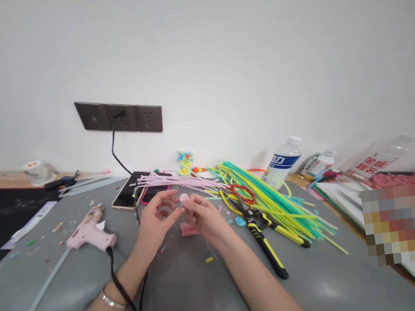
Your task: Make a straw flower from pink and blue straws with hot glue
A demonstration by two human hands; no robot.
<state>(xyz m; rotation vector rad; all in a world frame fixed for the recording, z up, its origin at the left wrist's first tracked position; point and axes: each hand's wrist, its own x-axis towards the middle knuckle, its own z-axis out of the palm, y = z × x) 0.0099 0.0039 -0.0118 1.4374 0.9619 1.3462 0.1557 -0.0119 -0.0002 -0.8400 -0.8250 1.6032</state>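
A small pale pink round piece [184, 198] is pinched between the thumb and fingers of my right hand [203, 217]. Close beside it on the left is my left hand [160, 219], its fingers curved and apart with nothing visible between them. Below my right hand lies a darker pink strip [189, 229] on the grey table. Lilac stems [180, 181] are spread just behind my hands. To the right lie pliers with black and yellow handles [268, 252], beside a pile of green and yellow stems [282, 201].
A pink glue gun [91, 235] with a black cable rests at the left. Phones [126, 194] lie behind my left hand. A bottle [281, 161] leans near the wall, with papers [345, 201] at the right. The cable runs up to a wall socket [121, 118].
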